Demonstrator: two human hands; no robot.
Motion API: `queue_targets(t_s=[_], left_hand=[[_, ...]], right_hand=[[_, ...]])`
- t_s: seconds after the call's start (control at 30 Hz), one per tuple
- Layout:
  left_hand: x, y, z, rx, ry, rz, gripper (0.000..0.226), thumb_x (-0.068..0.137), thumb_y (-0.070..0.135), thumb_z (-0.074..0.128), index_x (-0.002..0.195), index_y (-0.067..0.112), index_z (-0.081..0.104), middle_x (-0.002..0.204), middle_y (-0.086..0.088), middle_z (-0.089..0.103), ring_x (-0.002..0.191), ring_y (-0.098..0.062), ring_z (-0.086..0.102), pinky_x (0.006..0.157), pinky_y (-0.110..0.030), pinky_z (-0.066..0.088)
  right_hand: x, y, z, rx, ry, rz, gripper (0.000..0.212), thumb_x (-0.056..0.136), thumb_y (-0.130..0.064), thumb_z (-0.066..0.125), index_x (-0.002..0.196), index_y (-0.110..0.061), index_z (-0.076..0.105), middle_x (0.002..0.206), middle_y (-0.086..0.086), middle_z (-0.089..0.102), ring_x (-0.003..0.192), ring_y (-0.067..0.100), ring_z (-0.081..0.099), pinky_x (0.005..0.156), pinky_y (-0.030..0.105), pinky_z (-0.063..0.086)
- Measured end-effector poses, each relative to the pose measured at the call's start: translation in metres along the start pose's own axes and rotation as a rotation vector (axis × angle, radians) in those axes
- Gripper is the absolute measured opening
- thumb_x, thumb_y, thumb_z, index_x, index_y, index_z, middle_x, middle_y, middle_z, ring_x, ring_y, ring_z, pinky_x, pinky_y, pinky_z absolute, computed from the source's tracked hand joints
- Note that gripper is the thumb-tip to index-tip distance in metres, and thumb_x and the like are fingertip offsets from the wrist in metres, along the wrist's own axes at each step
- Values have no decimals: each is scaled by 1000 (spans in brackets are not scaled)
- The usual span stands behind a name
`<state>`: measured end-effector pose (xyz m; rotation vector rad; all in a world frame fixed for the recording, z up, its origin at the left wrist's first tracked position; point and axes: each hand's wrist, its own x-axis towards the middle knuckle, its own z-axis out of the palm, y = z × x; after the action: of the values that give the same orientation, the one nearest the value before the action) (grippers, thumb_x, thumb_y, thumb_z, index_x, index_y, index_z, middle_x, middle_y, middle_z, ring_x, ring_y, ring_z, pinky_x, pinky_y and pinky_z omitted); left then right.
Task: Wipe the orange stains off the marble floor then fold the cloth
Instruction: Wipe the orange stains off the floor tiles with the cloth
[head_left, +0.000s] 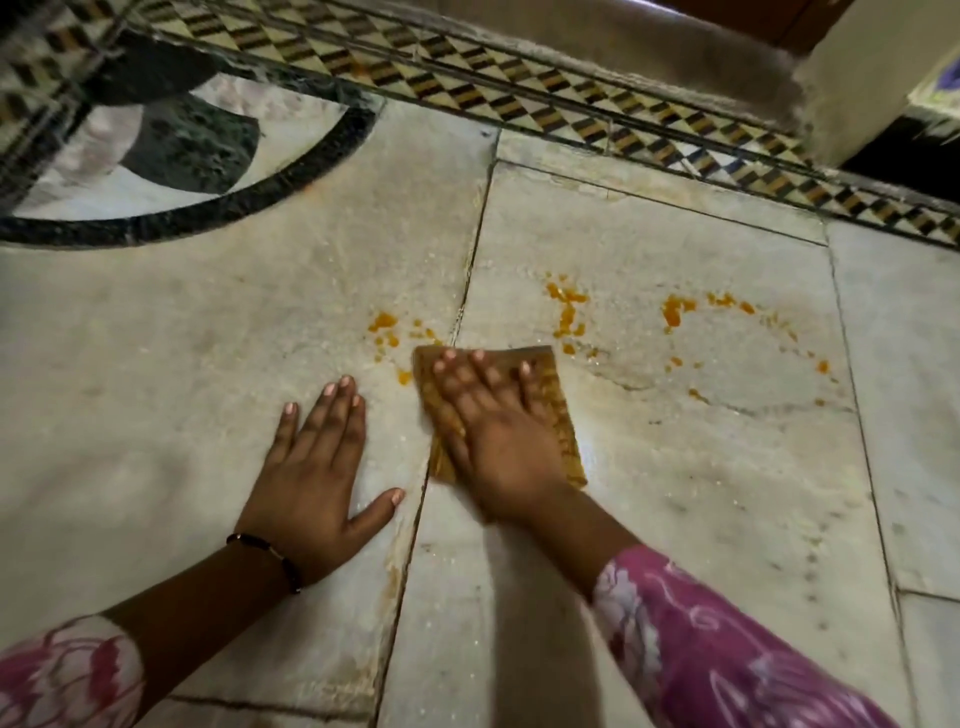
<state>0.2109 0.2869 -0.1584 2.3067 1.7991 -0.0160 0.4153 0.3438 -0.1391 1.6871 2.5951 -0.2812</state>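
Stains (566, 312) lie beyond cloth (558, 415) under flat right hand (493, 431) (left hand (317, 467) flat on marble (156, 364)).

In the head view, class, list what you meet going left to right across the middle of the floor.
Left hand → small orange stains → cloth under the right hand → larger orange stains.

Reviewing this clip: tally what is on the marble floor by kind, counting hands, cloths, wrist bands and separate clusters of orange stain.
Bare hands: 2, left hand flat on the white marble floor, right hand pressing the cloth
Folded brownish-yellow cloth: 1
Dark bead wrist band: 1
Orange stain clusters: 3, left cluster, middle cluster, right cluster trailing off in small specks
Total: 7
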Motion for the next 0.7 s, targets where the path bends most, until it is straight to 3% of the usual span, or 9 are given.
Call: queue_targets(t_s=[0.1,0.23,0.3,0.4,0.5,0.6,0.7], left_hand=[[-1,-1,1,3,4,6,90,88,68,18,147,-1,22,156,-16,14,145,-27,11,115,-49,10],[-1,0,1,-9,10,2,90,88,67,24,147,-1,22,157,-16,13,146,-27,9,115,-50,9],[-1,0,3,-6,15,5,90,87,66,27,147,-1,21,157,-16,13,146,-27,8,116,-49,8],[-1,0,3,2,20,4,90,87,65,29,147,-1,20,157,-17,11,146,-27,6,116,-49,7],[-1,1,4,12,12,14,90,87,64,29,147,-2,20,157,-18,12,146,-28,6,116,-49,10],[0,0,3,20,27,20,90,87,64,28,146,-3,23,156,-19,15,145,-29,9,116,-50,13],[0,1,2,2,37,23,89,87,63,29,145,-3,25,156,-19,16,145,-29,11,116,-49,14]], right_hand=[[-10,25,0,27,24,151,63,92,-45,14,152,-27,16,160,-6,12,147,17,6,113,38,-12],[-106,32,6,-13,-23,44,59,95,-40,31,151,-26,23,158,-6,18,147,17,13,115,47,9],[-109,58,2,-45,-47,-1,58,95,-40,31,151,-27,22,157,-6,20,146,17,14,113,47,12],[-51,75,-11,-37,-27,146,62,93,-47,18,152,-24,16,159,-6,14,146,17,8,115,41,-1],[13,45,-8,35,-3,284,66,92,-49,10,153,-24,6,160,-5,1,147,17,-5,114,40,-13],[5,-8,1,59,-4,134,63,94,-44,16,152,-21,16,160,0,13,147,21,6,114,43,-12],[-70,-23,5,44,-20,63,59,93,-42,29,148,-20,33,154,-1,30,144,21,23,112,50,9]])
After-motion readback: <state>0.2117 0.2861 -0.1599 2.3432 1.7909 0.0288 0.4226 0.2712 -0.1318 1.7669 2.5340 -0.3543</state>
